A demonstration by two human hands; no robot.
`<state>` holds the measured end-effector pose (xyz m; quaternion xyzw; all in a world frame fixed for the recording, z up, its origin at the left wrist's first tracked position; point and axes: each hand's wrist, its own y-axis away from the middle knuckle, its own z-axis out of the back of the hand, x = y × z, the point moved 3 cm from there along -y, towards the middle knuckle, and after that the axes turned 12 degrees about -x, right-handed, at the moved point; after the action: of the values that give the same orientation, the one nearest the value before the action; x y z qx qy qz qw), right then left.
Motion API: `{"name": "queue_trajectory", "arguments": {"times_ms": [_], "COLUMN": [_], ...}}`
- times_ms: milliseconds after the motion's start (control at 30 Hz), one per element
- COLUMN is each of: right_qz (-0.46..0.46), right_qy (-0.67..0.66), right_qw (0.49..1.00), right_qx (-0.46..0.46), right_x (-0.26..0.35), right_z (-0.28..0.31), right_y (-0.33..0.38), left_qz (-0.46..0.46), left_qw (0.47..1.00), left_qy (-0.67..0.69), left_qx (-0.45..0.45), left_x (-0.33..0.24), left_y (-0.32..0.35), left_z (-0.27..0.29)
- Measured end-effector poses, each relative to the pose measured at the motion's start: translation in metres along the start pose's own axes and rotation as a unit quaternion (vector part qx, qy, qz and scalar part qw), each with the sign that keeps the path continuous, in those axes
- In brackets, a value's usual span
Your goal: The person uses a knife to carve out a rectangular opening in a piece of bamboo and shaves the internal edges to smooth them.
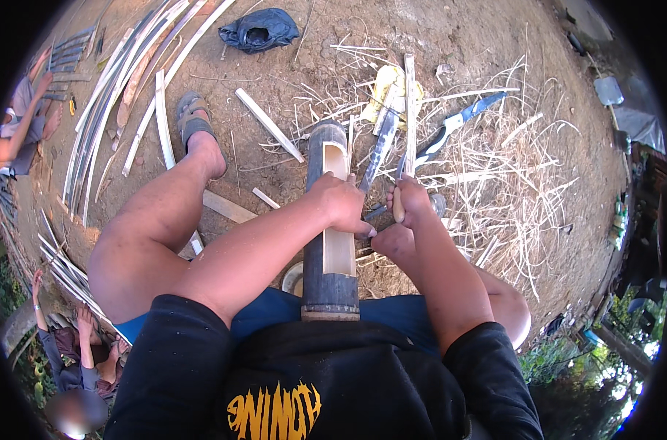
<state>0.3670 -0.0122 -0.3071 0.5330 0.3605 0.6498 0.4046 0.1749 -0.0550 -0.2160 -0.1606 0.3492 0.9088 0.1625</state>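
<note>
bare dirt [275, 81] left of bamboo pole [326, 147], shavings [495, 169] crowding right

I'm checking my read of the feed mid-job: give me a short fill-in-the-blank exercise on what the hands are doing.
1. The left hand rests on a dark bamboo ____ with a notch cut in it.
2. The right hand grips a knife's wooden ____.
3. A dark bag lies on the bare ____.

Missing words: pole; handle; ground.

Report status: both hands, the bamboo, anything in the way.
Left hand grips knife blade on bamboo pole. Right hand shut on knife handle. Shavings nearby.
</note>
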Motion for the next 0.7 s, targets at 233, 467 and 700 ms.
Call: {"name": "queue_trajectory", "arguments": {"times_ms": [233,467,700], "right_qz": [0.115,0.306,0.352], "right_qy": [0.248,0.523,0.653], "right_qw": [0.961,0.789,0.654], "right_qx": [0.035,0.103,0.147], "right_x": [-0.001,0.013,-0.002], "right_z": [-0.007,-0.008,-0.005], "right_y": [0.02,0.044,0.11], "left_qz": [0.028,0.063,-0.091], "left_qw": [0.983,0.954,0.982], "left_qy": [0.163,0.221,0.088], "left_qx": [-0.086,-0.19,-0.138], "left_x": [0.037,0.065,0.01], "left_y": [-0.001,0.006,0.06], "left_z": [0.025,0.036,0.041]}}
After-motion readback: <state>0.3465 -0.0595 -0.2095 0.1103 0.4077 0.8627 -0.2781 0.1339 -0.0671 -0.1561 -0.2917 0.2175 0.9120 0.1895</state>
